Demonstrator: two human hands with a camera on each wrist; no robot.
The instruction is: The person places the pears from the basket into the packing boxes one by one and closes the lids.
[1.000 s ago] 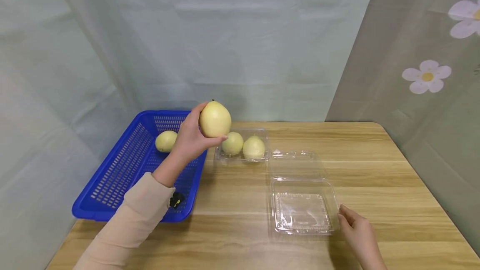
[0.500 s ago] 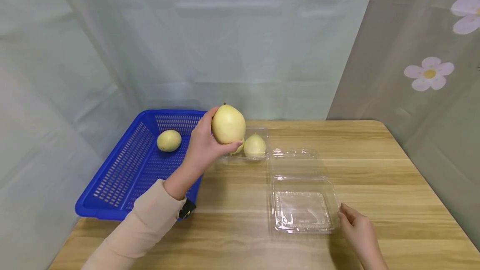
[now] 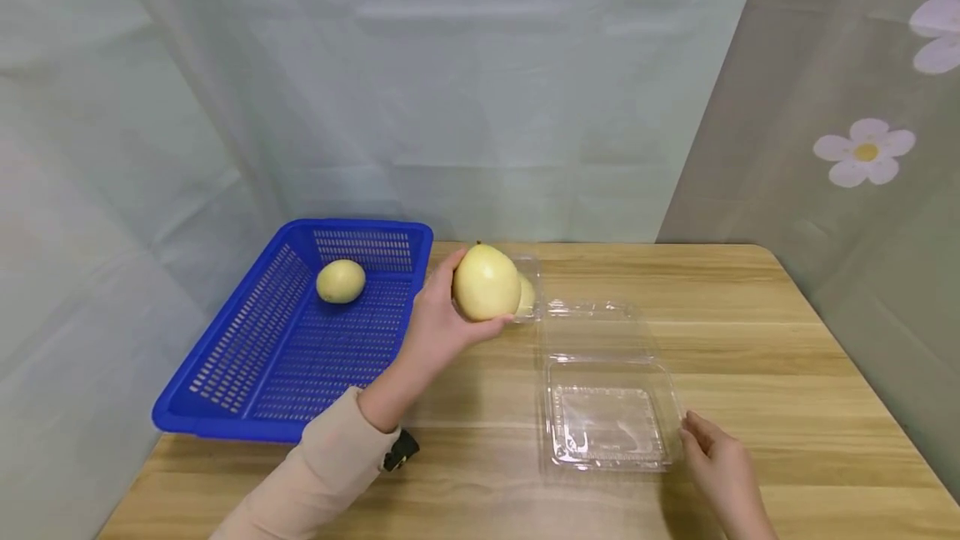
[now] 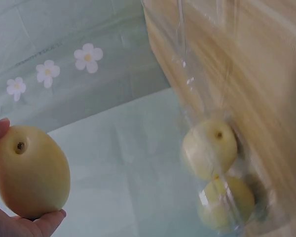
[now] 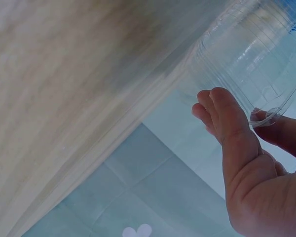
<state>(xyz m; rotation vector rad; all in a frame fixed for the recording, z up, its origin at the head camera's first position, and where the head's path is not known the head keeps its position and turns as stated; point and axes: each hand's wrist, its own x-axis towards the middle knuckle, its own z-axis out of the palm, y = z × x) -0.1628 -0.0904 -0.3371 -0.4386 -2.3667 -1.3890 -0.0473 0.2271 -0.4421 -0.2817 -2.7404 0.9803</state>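
In the head view my left hand point(image 3: 438, 319) grips a pale yellow pear point(image 3: 486, 283), thumb below and fingers behind it, held up above the table. Past it stands a clear plastic box point(image 3: 530, 263) with two pears; the held pear mostly hides them there, but the left wrist view shows the front pear point(image 4: 209, 148) and its neighbour point(image 4: 227, 202). My right hand point(image 3: 722, 467) pinches the right rim of an open, bare clear plastic clamshell box point(image 3: 609, 423), its lid point(image 3: 598, 332) laid back. The right wrist view shows the thumb point(image 5: 281, 131) at that rim.
A blue perforated basket point(image 3: 213, 357) stands on the left of the wooden table point(image 3: 757, 340), with one pear point(image 3: 341, 282) inside. Hanging cloth point(image 3: 480, 107) closes off the back and sides. A dark object point(image 3: 401, 450) sits at my left cuff.
My left hand has carried the pear to the right and slightly down, from beside the basket to in front of the filled box. The right hand keeps its place at the clamshell's rim.
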